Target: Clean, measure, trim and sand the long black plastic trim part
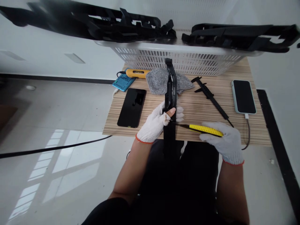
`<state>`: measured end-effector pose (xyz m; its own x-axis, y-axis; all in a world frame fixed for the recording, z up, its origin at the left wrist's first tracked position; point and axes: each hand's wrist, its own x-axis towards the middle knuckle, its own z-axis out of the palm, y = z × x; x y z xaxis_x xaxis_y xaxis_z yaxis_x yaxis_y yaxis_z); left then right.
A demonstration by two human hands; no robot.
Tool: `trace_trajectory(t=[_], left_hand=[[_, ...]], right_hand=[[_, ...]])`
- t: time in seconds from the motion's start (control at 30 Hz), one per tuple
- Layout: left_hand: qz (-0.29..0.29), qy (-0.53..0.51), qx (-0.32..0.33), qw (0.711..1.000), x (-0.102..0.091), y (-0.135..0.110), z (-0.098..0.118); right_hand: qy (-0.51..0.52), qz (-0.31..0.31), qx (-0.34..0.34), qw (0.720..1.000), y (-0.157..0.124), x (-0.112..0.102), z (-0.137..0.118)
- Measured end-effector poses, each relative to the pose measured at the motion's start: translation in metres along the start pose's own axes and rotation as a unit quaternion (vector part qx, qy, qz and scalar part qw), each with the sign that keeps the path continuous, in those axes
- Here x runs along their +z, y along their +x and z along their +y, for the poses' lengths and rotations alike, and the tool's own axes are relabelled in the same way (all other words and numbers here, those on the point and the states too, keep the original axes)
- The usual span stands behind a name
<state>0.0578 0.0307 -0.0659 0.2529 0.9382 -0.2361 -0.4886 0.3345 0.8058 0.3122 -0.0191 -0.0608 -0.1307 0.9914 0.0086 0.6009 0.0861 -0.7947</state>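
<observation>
A black cable [53,148] runs across the floor on my far left, cut off at the frame edge. On the wooden table [201,107], the leftmost things are a dark phone [132,107] lying face up, a blue card-like thing [123,82] behind it and a yellow-bodied tool [137,73]; its label is too small for me to read.

My left hand [157,122], in a white glove with the thumb tip bare, is wrapped around a long black plastic part [170,103]. I hold it standing on end against the table edge, I think so the seam faces me and stays steady. Its lower end sinks into the dark of my lap, so I cannot see where it finishes. A grey cloth [159,82] lies just behind it, partly covered by it.

My right hand [226,140], also gloved, is closed around the yellow handle of a knife [203,129], the thin tip meeting the part just beside my left thumb. The blade itself is hard to make out.

Further right lie a black caliper [211,97] and a light-cased phone [243,96] on its charging lead. A white basket [182,57] at the back carries more black parts [234,34], blurred and running out of view.
</observation>
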Motion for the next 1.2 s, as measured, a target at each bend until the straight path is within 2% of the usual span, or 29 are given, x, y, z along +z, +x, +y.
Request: trace_trajectory(t=[0.27, 0.4, 0.83, 0.97, 1.2], left_hand=[[0.020, 0.000, -0.010, 1.000, 0.000, -0.001, 0.002], [0.012, -0.017, -0.003, 1.000, 0.002, 0.000, 0.002], [0.010, -0.015, 0.002, 1.000, 0.004, -0.003, 0.007], [0.023, -0.013, -0.013, 1.000, 0.004, -0.003, 0.009], [0.014, -0.025, -0.034, 0.999, 0.005, -0.003, 0.013]], right_hand=[[0.006, -0.020, -0.024, 0.999, 0.001, -0.002, 0.003], [0.005, -0.002, -0.021, 1.000, 0.001, -0.002, 0.003], [0.007, -0.010, -0.011, 1.000, 0.002, -0.002, 0.002], [0.009, 0.007, -0.007, 1.000, 0.002, -0.001, 0.002], [0.017, -0.005, -0.007, 1.000, 0.001, -0.002, 0.000]])
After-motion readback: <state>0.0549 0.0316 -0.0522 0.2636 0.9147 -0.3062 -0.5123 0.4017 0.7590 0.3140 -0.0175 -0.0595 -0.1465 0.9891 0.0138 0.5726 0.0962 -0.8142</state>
